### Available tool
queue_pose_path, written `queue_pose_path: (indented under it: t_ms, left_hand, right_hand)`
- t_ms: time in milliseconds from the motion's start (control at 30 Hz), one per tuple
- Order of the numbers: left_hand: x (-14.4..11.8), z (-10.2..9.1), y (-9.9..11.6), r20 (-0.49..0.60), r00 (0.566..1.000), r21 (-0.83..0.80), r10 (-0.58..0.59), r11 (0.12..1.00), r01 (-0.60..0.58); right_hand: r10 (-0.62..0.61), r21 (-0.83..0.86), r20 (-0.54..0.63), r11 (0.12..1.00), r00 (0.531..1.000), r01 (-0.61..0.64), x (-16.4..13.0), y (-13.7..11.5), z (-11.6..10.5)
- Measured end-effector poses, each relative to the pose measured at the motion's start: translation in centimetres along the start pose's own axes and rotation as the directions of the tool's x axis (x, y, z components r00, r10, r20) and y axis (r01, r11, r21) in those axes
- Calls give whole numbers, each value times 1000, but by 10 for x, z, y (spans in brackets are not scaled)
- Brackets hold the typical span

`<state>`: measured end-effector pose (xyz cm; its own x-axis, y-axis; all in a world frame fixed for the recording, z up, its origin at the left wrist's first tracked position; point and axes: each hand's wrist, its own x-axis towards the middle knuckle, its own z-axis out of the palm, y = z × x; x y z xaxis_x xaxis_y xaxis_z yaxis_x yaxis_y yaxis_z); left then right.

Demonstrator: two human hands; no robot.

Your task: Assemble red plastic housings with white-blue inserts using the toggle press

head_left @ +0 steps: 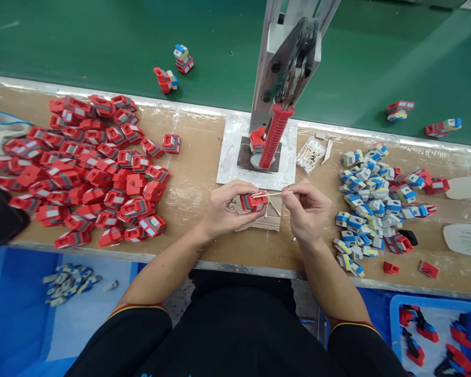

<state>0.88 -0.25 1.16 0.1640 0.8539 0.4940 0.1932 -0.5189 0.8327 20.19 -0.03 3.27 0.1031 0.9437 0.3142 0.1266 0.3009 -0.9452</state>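
My left hand (230, 207) is closed round a red and grey plastic toy part (254, 200), its hollow side facing up. Pinched between thumb and fingers of my right hand (306, 209) is a thin wooden cotton swab (270, 194). The swab's far end reaches over the opening of the red part; whether it touches inside I cannot tell. Several loose swabs (273, 207) lie below on a torn piece of cardboard (265, 225). Just beyond my hands stands a hand press with a red handle (277, 136), and a red part (258, 139) sits at its base.
Red parts (98, 167) are heaped on the left, white, blue and yellow parts (365, 204) on the right. A bag of swabs (311, 154) lies beside the press plate (230, 162). Joined pieces (183, 58) rest on the green belt (102, 47). A blue tray (394, 324) stands lower right.
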Motion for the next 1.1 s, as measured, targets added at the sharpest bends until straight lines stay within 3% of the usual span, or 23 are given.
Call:
queue_pose_path:
  t_ms: [300,500,633,733,833,967,1100]
  left_hand:
    - [2,-1,-2,-28,997,56,73,996,-71]
    - [2,-5,-1,0,999,103,47,994,-47]
    - [4,-10,-4,12,999,176,37,984,-39]
    - [6,-13,-7,10,998,234,56,971,-56]
    - [7,-16,-10,11,997,275,76,959,-76]
    - [7,-17,-10,34,998,304,55,951,-63]
    - [5,-15,-7,50,997,280,66,957,-78]
  right_hand:
    - [-195,-150,-33,971,980,188,2,-4,-9]
    - [-204,-145,-10,969,979,200,6,-4,-19]
    - [-153,-251,158,949,975,190,14,0,-25]
    - [-104,-355,322,908,941,222,16,8,-20]
    - [-76,-382,401,892,913,242,16,13,-15]
    - [-82,-316,296,932,952,179,16,8,-19]
    - [-85,-92,110,991,990,95,13,6,-21]
